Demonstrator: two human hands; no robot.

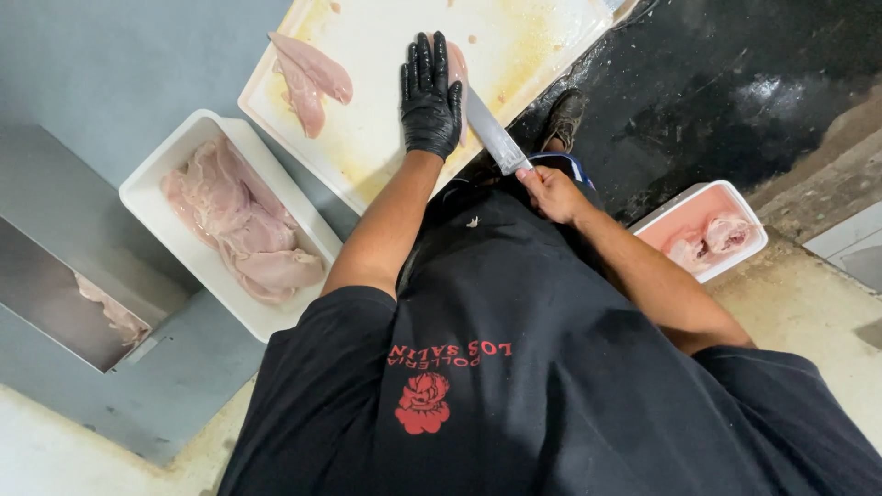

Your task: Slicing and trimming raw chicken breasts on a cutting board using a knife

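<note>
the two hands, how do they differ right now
The left hand wears a black glove; the right hand is bare. The left hand lies flat, fingers spread, pressing a piece of raw chicken on the cutting board; the right hand is closed round the handle of a knife. Both work at the same piece.

I note one pale pink raw chicken fillet lying flat on the white board, the steel knife blade slanted against it.
</note>
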